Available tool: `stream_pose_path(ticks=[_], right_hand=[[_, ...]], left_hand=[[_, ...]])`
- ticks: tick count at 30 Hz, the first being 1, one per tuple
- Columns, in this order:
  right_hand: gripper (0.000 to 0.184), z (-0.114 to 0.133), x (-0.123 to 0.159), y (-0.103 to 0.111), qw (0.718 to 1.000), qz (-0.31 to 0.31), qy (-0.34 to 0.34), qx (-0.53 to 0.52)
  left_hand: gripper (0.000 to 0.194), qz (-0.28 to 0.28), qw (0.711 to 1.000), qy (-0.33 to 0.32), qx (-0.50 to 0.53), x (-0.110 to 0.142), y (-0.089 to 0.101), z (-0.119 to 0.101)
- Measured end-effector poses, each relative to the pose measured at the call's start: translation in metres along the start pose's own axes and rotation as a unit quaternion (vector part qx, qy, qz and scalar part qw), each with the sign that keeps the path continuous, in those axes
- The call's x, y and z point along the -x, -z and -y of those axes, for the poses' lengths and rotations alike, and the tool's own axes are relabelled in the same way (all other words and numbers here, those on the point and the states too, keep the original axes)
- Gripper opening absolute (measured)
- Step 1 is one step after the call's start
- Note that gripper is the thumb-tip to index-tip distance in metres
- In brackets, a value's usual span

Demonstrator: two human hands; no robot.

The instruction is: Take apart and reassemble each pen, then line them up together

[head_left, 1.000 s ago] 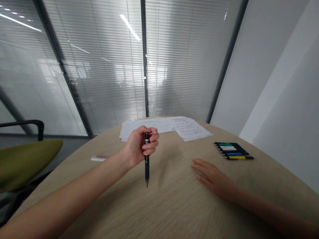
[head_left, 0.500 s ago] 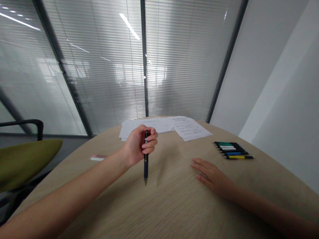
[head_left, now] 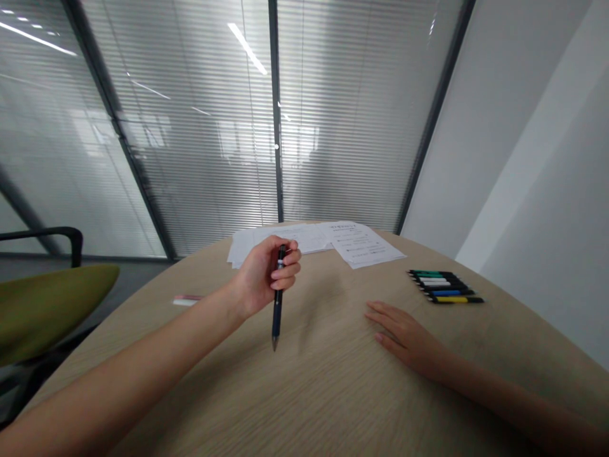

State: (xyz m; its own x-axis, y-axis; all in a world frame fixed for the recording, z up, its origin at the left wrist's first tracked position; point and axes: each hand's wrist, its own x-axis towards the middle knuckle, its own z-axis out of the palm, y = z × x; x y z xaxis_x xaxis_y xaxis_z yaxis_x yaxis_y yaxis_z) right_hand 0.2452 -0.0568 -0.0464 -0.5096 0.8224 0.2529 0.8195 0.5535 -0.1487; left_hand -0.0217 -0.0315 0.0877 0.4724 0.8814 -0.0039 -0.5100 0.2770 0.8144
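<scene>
A dark pen (head_left: 276,312) with a metal tip is gripped in my left hand (head_left: 266,276), which is raised above the table. The pen points downward, its tip leaning slightly left, and the fingers wrap round its upper part. My right hand (head_left: 404,336) lies flat on the wooden table (head_left: 328,387), palm down, fingers stretched out, holding nothing. Beyond it to the right, several pens (head_left: 445,287) with black, green, white, blue and yellow parts lie side by side in a row.
White sheets of paper (head_left: 295,240) are spread near the table's far edge, one printed sheet (head_left: 366,244) at the right. A small white and pink object (head_left: 185,301) lies left, partly behind my forearm. A green chair (head_left: 52,311) stands left; blinds (head_left: 214,178) rise behind.
The pen has tilted a little in my left hand, its tip swinging slightly left and up. My right hand has stayed in place.
</scene>
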Motion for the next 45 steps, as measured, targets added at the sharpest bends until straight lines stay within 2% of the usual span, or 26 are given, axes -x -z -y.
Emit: stream_pose_path(ticks=[10, 18, 24, 29, 33, 38, 40, 42, 45], right_hand=[[0.039, 0.0, 0.001, 0.0, 1.0, 0.002, 0.0, -0.007], [0.035, 0.002, 0.0, 0.002, 0.999, -0.034, 0.025, -0.011], [0.03, 0.027, 0.004, 0.013, 0.993, -0.056, 0.074, -0.072], [0.023, 0.049, 0.006, 0.02, 0.982, -0.057, 0.061, -0.168], [0.012, 0.054, 0.005, 0.019, 0.985, -0.052, 0.024, -0.163], [0.018, 0.051, 0.004, 0.016, 0.985, -0.067, 0.004, -0.161], [0.023, 0.047, 0.004, 0.018, 0.98, -0.073, -0.03, -0.18], [0.026, 0.041, 0.004, 0.02, 0.975, -0.079, -0.066, -0.199], [0.03, 0.03, 0.003, 0.022, 0.965, -0.087, -0.108, -0.222]], left_hand=[[0.016, -0.022, 0.999, -0.02, 0.024, -0.002, 0.002, 0.003], [0.025, -0.133, 0.985, -0.081, 0.073, -0.005, 0.002, 0.019], [0.012, -0.205, 0.967, -0.118, 0.099, -0.009, -0.005, 0.041], [0.009, -0.248, 0.959, -0.079, 0.112, -0.006, -0.012, 0.065], [0.007, -0.224, 0.965, -0.035, 0.132, 0.0, -0.016, 0.079], [0.016, -0.171, 0.981, -0.012, 0.089, -0.001, -0.015, 0.082], [0.021, -0.128, 0.991, -0.004, 0.038, -0.005, -0.007, 0.081], [0.022, -0.061, 0.997, 0.008, -0.05, -0.01, 0.005, 0.078], [0.024, -0.007, 0.977, 0.044, -0.209, -0.016, 0.024, 0.072]])
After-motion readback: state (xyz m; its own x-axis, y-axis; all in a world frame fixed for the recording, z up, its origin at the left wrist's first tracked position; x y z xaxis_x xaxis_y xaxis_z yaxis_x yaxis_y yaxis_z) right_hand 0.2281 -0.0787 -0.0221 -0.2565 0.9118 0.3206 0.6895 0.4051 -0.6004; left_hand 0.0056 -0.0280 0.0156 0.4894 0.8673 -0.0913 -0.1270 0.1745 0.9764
